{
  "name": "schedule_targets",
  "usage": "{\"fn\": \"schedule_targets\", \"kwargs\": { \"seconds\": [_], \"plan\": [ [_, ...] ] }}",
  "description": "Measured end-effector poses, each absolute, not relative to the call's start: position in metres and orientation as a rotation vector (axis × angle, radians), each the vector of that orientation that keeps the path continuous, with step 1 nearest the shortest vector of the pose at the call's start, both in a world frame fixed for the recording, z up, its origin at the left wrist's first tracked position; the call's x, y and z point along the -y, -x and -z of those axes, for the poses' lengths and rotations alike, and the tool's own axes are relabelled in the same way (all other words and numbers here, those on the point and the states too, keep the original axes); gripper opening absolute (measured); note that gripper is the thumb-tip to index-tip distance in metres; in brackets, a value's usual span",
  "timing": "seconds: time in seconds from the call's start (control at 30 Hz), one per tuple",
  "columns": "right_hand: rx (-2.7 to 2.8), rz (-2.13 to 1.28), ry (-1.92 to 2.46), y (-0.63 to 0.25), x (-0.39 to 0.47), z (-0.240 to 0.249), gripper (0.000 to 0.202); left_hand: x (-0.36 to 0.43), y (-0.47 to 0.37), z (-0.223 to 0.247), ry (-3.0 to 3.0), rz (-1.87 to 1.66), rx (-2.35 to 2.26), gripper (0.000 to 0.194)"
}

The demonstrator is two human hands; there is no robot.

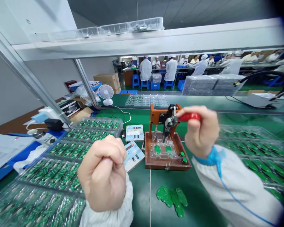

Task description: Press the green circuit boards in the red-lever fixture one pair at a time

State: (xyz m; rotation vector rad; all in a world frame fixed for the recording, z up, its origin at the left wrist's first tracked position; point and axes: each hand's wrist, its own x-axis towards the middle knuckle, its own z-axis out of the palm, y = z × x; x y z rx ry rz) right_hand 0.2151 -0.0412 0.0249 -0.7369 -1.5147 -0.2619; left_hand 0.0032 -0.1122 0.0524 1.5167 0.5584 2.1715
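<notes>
My right hand (202, 130) is wrapped round the red handle (190, 117) of a toggle clamp (170, 121). The clamp sits on an orange frame over a brown wooden test box (165, 165). Two small green circuit boards (157, 150) lie under the clear plate of the box. Held low in front of the box's left side, my left hand (103, 175) is curled closed; whatever its fingers hold, if anything, is hidden. Several loose green circuit boards (172, 198) are heaped on the green table before the box. A blue wrist strap (210, 157) circles my right wrist.
Clear trays of boards (68, 160) fill the left side, and more trays (262, 154) stand at right. Two meters with digital displays (134, 133) lie left of the box. A small white fan (106, 93) is behind. A shelf (142, 41) crosses overhead; people work beyond.
</notes>
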Motion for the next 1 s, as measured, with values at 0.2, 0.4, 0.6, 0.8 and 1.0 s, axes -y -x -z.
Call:
{"fn": "schedule_targets", "kwargs": {
  "seconds": [0.2,0.4,0.6,0.8,1.0],
  "plan": [
    [1.561,-0.130,0.813,-0.220,-0.028,-0.103,0.033,0.108,-0.007,-0.048,-1.540,-2.190,-0.557,0.020],
    [1.687,-0.138,1.236,-0.248,-0.058,-0.085,0.037,0.099,-0.013,-0.047,-1.616,-2.215,-0.563,0.020],
    [1.362,0.022,1.327,-0.282,-0.003,0.003,0.031,0.046,-0.013,-0.002,-1.516,-2.112,-0.977,0.007],
    [1.636,-0.132,1.421,-0.265,0.054,0.095,0.022,0.032,-0.024,0.089,-1.978,-1.339,-1.324,0.017],
    [1.765,-0.265,1.491,-0.244,0.069,0.112,0.020,0.050,-0.042,0.118,-2.323,-1.070,-1.446,0.029]
  ]
}}
